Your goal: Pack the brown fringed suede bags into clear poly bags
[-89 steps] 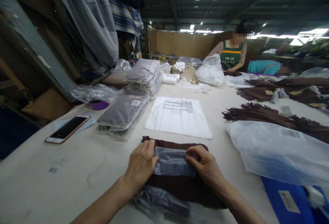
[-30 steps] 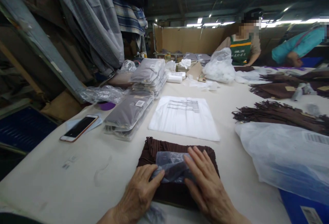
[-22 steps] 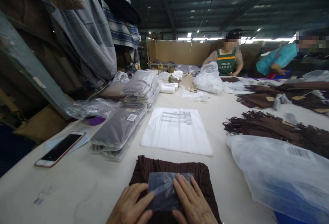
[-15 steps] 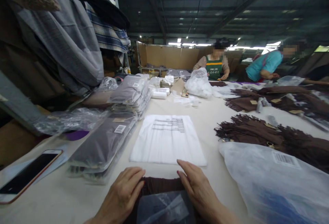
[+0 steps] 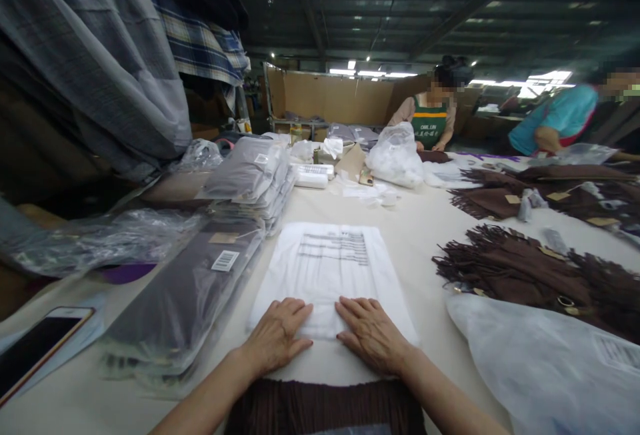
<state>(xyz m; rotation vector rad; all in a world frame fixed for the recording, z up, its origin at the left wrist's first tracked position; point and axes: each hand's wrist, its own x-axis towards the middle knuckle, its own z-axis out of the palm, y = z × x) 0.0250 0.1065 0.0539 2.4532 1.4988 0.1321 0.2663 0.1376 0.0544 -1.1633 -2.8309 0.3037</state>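
Fingers (image 5: 294, 306) loosely parted, gripping nothing visible, the left hand (image 5: 277, 335) and right hand (image 5: 374, 336) rest on the near part of flat white plastic sheeting (image 5: 325, 275) printed with dark lines, just beyond dark-brown folded fabric (image 5: 325, 405). Reaching seems the step; the next move probably calls for pinching an edge.

Rows of black print cross the flat white plastic rectangle (image 5: 333, 275); the ridged, dark-brown cloth (image 5: 325, 405) contrasts with the cream desk (image 5: 423, 242). Over there I spot blue-and-white plaid fabric (image 5: 193, 38) and a green bib apron (image 5: 429, 131) with an orange stripe.
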